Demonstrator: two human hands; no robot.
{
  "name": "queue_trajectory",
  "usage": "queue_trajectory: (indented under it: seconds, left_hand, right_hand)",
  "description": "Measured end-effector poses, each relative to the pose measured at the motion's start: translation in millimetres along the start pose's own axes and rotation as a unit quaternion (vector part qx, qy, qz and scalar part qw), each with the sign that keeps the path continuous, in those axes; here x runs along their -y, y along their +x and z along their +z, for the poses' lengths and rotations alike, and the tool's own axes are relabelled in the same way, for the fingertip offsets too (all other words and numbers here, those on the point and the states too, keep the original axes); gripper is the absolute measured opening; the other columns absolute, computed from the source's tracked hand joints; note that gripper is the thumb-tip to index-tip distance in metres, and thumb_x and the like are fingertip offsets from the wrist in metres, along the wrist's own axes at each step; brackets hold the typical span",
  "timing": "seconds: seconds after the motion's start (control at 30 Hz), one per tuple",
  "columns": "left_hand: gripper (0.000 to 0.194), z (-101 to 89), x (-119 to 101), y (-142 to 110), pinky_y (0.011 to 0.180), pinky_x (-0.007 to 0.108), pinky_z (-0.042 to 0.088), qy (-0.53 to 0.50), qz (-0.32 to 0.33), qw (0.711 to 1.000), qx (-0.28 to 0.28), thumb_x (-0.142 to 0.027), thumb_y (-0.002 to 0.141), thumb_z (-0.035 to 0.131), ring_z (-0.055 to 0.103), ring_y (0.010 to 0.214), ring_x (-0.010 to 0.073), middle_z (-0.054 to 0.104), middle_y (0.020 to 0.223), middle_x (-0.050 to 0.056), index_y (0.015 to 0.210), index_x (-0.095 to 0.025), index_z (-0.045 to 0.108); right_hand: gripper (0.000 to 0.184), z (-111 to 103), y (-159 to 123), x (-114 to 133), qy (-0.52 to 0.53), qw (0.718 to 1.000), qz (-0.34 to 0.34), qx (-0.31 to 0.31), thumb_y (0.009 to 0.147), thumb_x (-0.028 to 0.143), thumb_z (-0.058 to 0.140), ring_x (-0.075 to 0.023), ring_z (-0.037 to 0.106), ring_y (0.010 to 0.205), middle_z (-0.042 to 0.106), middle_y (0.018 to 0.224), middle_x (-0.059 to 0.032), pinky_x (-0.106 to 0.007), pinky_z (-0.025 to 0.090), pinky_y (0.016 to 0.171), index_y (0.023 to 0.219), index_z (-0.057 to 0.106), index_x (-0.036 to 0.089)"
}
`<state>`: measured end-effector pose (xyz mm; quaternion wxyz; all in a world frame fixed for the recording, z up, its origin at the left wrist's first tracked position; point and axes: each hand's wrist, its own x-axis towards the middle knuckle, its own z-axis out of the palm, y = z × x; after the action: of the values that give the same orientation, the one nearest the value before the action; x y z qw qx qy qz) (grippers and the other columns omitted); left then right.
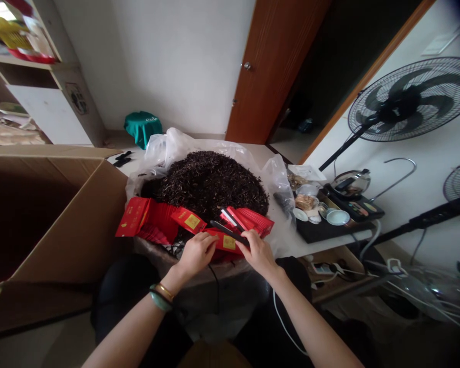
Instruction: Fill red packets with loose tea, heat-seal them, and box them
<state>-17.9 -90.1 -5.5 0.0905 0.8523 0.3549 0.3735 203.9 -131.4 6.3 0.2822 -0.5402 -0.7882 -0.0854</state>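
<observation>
A large heap of dark, twisted dried tea leaves point(209, 184) lies in an open clear plastic bag point(163, 151). Along its near side are several red packets with gold labels point(191, 221). My left hand point(196, 254) grips the edge of a red packet point(225, 242) just in front of the heap. My right hand point(259, 251) holds a black hand-held clamp sealer point(230, 233), whose far end lies across that packet. A white-and-red strip point(230, 219) stands among the packets behind it. Both wrists are bare of sleeves, and my left wrist wears bangles point(161, 296).
A large open cardboard box point(49, 220) stands to the left. On the right, a black tray point(322, 230) holds cups and small dishes beside a kettle point(350, 184). A floor fan point(410, 99) stands beyond it. Cables point(387, 276) run below the table's right edge.
</observation>
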Motion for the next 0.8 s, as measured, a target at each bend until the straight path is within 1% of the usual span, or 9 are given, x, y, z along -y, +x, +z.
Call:
queue_trajectory:
  seconds: [0.07, 0.2, 0.37, 0.47, 0.53, 0.63, 0.7, 0.8]
  left_hand:
    - [0.020, -0.2, -0.3, 0.1, 0.067, 0.026, 0.053, -0.002, 0.003, 1.000, -0.001, -0.014, 0.088, 0.049, 0.064, 0.071, 0.0160, 0.068, 0.079, 0.006, 0.094, -0.016, 0.068]
    - [0.019, 0.2, 0.0, -0.3, 0.068, 0.027, 0.054, 0.002, 0.002, 1.000, -0.004, -0.014, 0.088, 0.049, 0.065, 0.073, 0.0168, 0.069, 0.080, 0.006, 0.092, -0.017, 0.068]
    - [0.019, 1.0, 1.1, -0.6, 0.068, 0.027, 0.054, 0.003, 0.003, 1.000, -0.008, -0.015, 0.088, 0.049, 0.065, 0.073, 0.0170, 0.069, 0.080, 0.006, 0.091, -0.017, 0.068]
    - [0.020, 0.8, 1.2, -0.6, 0.068, 0.027, 0.054, 0.004, 0.004, 1.000, -0.005, -0.014, 0.088, 0.049, 0.065, 0.073, 0.0172, 0.069, 0.079, 0.006, 0.091, -0.017, 0.069]
    - [0.020, 1.0, 1.4, -0.7, 0.068, 0.027, 0.054, 0.004, 0.002, 1.000, 0.001, -0.015, 0.088, 0.049, 0.065, 0.073, 0.0169, 0.069, 0.080, 0.006, 0.091, -0.017, 0.069]
    - [0.020, 2.3, 1.9, -0.9, 0.070, 0.026, 0.055, 0.006, 0.001, 1.000, 0.000, -0.015, 0.088, 0.049, 0.065, 0.074, 0.0164, 0.069, 0.081, 0.006, 0.091, -0.018, 0.069]
    - [0.020, 3.2, 2.4, -1.1, 0.071, 0.027, 0.055, 0.006, 0.001, 1.000, -0.002, -0.015, 0.088, 0.049, 0.066, 0.075, 0.0165, 0.069, 0.081, 0.006, 0.091, -0.018, 0.069]
    - [0.020, 2.8, 2.4, -1.2, 0.070, 0.026, 0.055, 0.005, 0.002, 1.000, 0.001, -0.015, 0.088, 0.049, 0.065, 0.074, 0.0164, 0.069, 0.080, 0.006, 0.092, -0.018, 0.069]
  right_hand:
    - [0.022, -0.1, -0.4, 1.5, -0.008, 1.000, -0.008, -0.012, 0.096, 0.035, 0.044, -0.0183, 0.064, 0.073, 0.062, 0.085, -0.0068, -0.026, 0.050, 0.058, 0.102, 0.058, 0.019]
    - [0.023, 2.1, -2.0, 1.1, -0.027, 0.999, 0.001, -0.039, 0.095, 0.034, 0.046, -0.0176, 0.064, 0.070, 0.063, 0.087, -0.0076, -0.026, 0.050, 0.059, 0.106, 0.062, 0.020]
    - [0.025, 4.3, -2.8, -5.0, -0.032, 0.999, 0.018, -0.032, 0.095, 0.035, 0.047, -0.0182, 0.064, 0.073, 0.063, 0.088, -0.0075, -0.025, 0.049, 0.058, 0.107, 0.063, 0.021]
    - [0.025, 2.7, -1.1, -14.7, -0.049, 0.997, 0.054, -0.013, 0.095, 0.035, 0.047, -0.0186, 0.063, 0.075, 0.063, 0.090, -0.0071, -0.026, 0.047, 0.058, 0.109, 0.063, 0.022]
    - [0.024, 1.0, 1.5, -24.2, -0.065, 0.994, 0.090, 0.004, 0.094, 0.034, 0.048, -0.0199, 0.062, 0.080, 0.063, 0.092, -0.0071, -0.027, 0.047, 0.062, 0.109, 0.063, 0.022]
    - [0.021, 0.4, 7.5, -40.6, -0.106, 0.985, 0.134, 0.024, 0.092, 0.034, 0.051, -0.0228, 0.059, 0.088, 0.064, 0.096, -0.0078, -0.030, 0.047, 0.070, 0.103, 0.065, 0.023]
    - [0.020, 2.8, 13.0, -50.6, -0.122, 0.981, 0.147, 0.030, 0.090, 0.033, 0.053, -0.0245, 0.057, 0.090, 0.064, 0.099, -0.0087, -0.033, 0.046, 0.074, 0.102, 0.066, 0.023]
    - [0.022, 10.2, 22.4, -61.4, -0.119, 0.982, 0.145, 0.029, 0.088, 0.027, 0.054, -0.0255, 0.055, 0.091, 0.065, 0.098, -0.0096, -0.035, 0.045, 0.077, 0.107, 0.064, 0.020]
